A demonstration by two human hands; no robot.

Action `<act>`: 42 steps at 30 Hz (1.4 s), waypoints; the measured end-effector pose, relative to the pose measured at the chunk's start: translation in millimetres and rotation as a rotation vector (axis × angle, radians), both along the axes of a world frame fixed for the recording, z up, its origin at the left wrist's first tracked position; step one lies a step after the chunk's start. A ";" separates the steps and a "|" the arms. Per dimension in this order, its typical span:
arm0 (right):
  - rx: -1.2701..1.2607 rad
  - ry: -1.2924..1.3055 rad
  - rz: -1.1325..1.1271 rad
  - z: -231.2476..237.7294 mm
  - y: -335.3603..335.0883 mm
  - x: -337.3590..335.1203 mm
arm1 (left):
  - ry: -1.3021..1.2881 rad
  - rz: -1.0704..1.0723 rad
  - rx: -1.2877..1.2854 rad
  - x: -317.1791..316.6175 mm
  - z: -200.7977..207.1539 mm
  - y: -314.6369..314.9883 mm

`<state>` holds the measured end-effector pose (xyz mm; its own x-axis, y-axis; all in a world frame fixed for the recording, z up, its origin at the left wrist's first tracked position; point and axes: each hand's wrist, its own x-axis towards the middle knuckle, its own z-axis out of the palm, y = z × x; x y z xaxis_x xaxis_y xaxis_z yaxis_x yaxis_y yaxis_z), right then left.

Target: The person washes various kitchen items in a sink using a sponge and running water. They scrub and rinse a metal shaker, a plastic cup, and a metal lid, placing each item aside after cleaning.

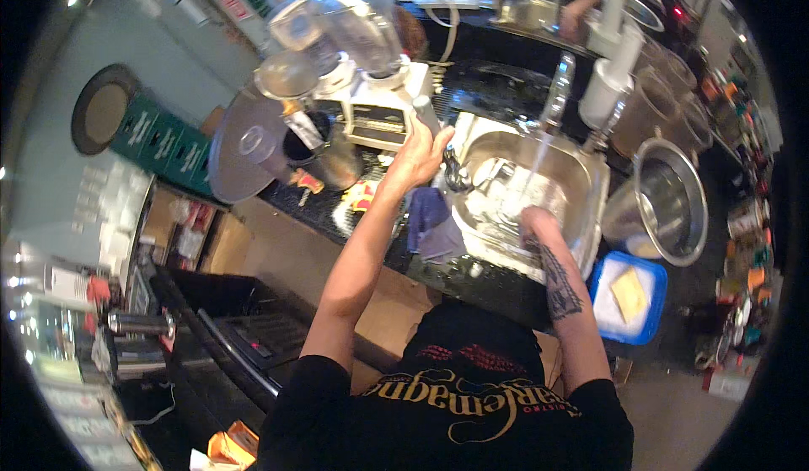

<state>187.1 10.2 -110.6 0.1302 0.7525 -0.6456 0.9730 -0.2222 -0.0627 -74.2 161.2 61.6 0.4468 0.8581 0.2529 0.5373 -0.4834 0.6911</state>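
Note:
My left hand is raised beside the sink's left rim, in front of the blender base. A short grey cylinder-shaped thing shows between its thumb and fingers, and the hand appears closed round it. My right hand reaches down into the steel sink; its fingertips are lost among foam, glare and shiny wet items. Water runs from the faucet into the basin close to that hand. A dark object rests at the left rim. Below it a dark blue cloth hangs over the counter edge.
Left of the sink stand blender jugs on a white base, with a metal cup nearby. A steel bucket and a blue tub holding a yellow sponge are at the right. Another person's hand shows at the back.

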 end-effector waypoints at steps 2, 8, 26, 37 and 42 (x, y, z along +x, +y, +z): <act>-0.116 -0.076 -0.008 -6.7 2.6 0.5 | -0.097 0.063 -0.158 -29.8 42.1 6.3; -0.178 -0.092 0.187 -20.0 -4.2 9.8 | -0.594 0.308 0.078 -131.6 153.6 2.5; 0.699 0.422 0.108 125.2 2.4 11.6 | 0.082 0.599 0.273 -186.4 58.1 66.3; 0.992 0.536 -0.017 176.6 -10.3 6.7 | 0.017 0.488 0.298 -191.0 63.1 62.4; 1.117 0.686 -0.189 198.1 -22.4 -1.2 | -0.010 0.843 0.784 -162.7 60.8 10.9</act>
<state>185.9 -12.2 87.5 0.1890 0.9254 0.3286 0.6310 0.1419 -0.7627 -236.9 172.1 122.4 -0.1992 0.4888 0.8493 0.8901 -0.2722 0.3654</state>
